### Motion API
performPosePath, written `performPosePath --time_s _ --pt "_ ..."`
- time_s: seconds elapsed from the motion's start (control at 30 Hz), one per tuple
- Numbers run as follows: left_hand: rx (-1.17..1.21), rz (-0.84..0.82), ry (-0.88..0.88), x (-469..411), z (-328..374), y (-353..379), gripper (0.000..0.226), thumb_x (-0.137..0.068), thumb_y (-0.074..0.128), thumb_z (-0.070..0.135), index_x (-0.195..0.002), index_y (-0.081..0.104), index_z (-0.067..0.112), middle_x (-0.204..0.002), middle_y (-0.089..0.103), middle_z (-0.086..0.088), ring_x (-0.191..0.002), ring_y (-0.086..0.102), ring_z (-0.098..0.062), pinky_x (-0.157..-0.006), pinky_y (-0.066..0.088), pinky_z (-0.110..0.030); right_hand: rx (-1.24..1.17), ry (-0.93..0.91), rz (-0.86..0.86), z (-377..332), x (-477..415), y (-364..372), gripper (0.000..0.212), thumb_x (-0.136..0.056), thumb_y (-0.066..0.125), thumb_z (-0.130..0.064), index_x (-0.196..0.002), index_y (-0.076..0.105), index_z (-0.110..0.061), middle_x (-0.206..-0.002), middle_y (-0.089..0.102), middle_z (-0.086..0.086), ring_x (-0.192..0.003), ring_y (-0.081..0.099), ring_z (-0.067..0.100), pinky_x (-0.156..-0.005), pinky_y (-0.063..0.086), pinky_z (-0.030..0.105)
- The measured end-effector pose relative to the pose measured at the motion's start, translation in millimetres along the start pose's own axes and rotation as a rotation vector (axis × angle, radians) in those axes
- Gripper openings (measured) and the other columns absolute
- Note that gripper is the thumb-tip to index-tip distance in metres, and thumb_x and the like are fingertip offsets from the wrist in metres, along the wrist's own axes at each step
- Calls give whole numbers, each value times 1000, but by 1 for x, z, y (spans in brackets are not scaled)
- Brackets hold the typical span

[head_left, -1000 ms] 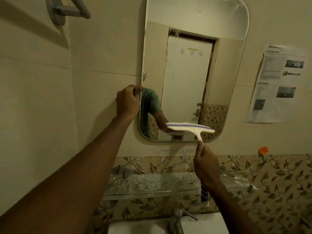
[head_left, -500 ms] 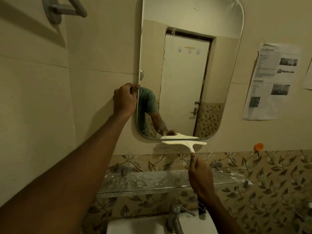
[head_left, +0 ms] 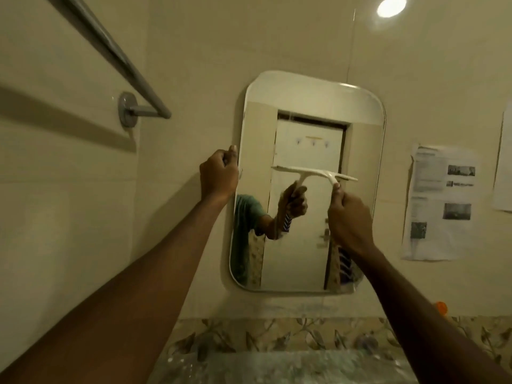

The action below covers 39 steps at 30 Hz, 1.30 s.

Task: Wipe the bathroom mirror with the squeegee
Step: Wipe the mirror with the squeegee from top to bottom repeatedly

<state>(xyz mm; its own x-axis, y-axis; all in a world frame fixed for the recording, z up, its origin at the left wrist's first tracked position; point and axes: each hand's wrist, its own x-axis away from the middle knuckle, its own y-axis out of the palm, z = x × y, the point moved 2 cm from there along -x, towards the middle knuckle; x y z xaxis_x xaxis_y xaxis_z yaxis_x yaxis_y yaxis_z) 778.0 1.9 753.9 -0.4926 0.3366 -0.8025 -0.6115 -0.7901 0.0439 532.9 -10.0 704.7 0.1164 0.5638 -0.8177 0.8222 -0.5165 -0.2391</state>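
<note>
A rounded rectangular mirror point(head_left: 310, 112) hangs on the beige wall ahead. My left hand point(head_left: 219, 176) grips the mirror's left edge at mid height. My right hand point(head_left: 350, 220) is closed around the handle of a white squeegee point(head_left: 318, 173). The squeegee's blade lies roughly level against the glass, around the middle of the mirror. In the glass I see the reflection of the hand and squeegee, a teal sleeve and a white door.
A grey towel bar point(head_left: 130, 76) is mounted on the left wall. Printed paper sheets point(head_left: 440, 203) are stuck to the wall right of the mirror. A leaf-patterned tile band point(head_left: 277, 336) and a glass shelf point(head_left: 291, 367) run below. A ceiling light point(head_left: 391, 6) glows above.
The squeegee has risen from the mirror's bottom edge to about its middle. The view has tilted upward, hiding the tap and sink. My left hand stays on the mirror's edge.
</note>
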Motion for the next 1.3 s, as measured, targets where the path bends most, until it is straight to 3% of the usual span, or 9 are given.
performPosePath --time_s 0.1,0.27,0.43,0.6,0.77,0.87,0.97,1.1,1.3 --pt "98 19 -58 -20 18 1 40 -99 41 40 -82 62 11 -74 61 -2 -73 60 -21 -72 52 -36 -38 -39 35 -36 -43 2 49 -103 29 -35 -67 54 -12 -56 54 4 -46 54 20 -48 51 35" --pt "179 -46 -187 -30 20 6 48 -99 38 46 -77 64 12 -73 65 -8 -72 66 -28 -78 58 -47 -66 -47 92 -93 -108 0 47 -102 29 -33 -67 54 -14 -57 55 1 -45 57 14 -49 53 30" --pt "178 -72 -199 -39 11 7 59 -100 35 46 -82 69 1 -82 72 -19 -77 69 -34 -77 59 -48 151 -88 9 -126 -142 -1 26 -100 40 -16 -113 56 0 -70 54 1 -50 49 12 -40 39 17" --pt "245 -145 -234 -46 3 7 61 -100 26 50 -71 66 15 -66 68 -4 -59 66 -18 -57 57 -27 75 10 -72 -93 -84 22 39 -102 31 -34 -83 57 -11 -59 56 0 -40 52 7 -29 39 13" --pt "287 -184 -199 -45 4 3 68 -100 20 52 -74 68 11 -64 67 -3 -60 66 -19 -63 59 -32 123 34 -140 -57 5 48 41 -100 26 -44 -76 51 -21 -58 59 -3 -35 55 3 -30 36 10" --pt "219 -169 -158 -42 6 2 70 -100 18 52 -75 68 9 -68 67 -5 -66 67 -22 -69 58 -34 98 20 -130 -72 -22 34 46 -101 30 -41 -68 54 -20 -53 58 -3 -33 52 3 -33 39 15" --pt "217 -182 -180 -41 6 2 66 -100 19 52 -77 66 11 -69 66 -4 -64 66 -19 -66 59 -33 73 -78 23 -102 -89 5 43 -101 32 -32 -73 56 -11 -53 56 -1 -31 51 5 -30 37 15" --pt "237 -181 -174 -39 7 3 62 -101 21 50 -76 64 14 -66 65 -1 -63 66 -20 -67 59 -33 219 -108 9 -122 -148 -15 17 -99 38 -17 -87 47 -9 -63 49 2 -36 51 11 -24 30 10" --pt "272 -243 -202 -45 6 0 71 -100 17 54 -77 67 10 -66 67 -6 -61 65 -21 -62 59 -32 73 -7 -83 -75 -64 27 38 -98 34 -38 -73 53 -17 -56 57 -1 -36 52 5 -32 40 13"
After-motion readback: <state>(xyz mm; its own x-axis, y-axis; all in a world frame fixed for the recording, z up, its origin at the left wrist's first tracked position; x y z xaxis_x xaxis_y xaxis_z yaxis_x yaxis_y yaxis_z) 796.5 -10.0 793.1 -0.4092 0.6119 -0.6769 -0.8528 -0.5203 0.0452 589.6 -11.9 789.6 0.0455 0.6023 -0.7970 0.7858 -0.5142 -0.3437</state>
